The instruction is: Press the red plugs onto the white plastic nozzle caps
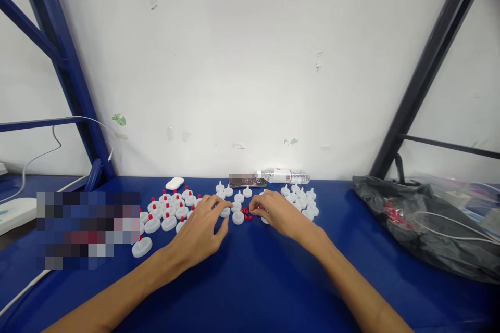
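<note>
My left hand [203, 222] is over the table with thumb and fingers apart, close to a white round cap with a nozzle [225, 212]; contact cannot be made out. My right hand [278, 212] has its thumb and fingertips pinched together at a small pile of red tips [246, 214]. What sits between those fingertips is hidden. Beside the pile stands another white nozzle cap [238, 217]. White caps with red tips on them [169, 222] stand in a group left of my left hand. Bare white caps [300, 199] cluster beyond my right hand.
A phone [247, 182] and a clear plastic bottle [285, 175] lie along the wall. A white case [174, 183] is at the back left. At right spreads a black plastic bag [437, 250] with red pieces. Blue frame posts [74, 73] and white cables flank the blue table [250, 281].
</note>
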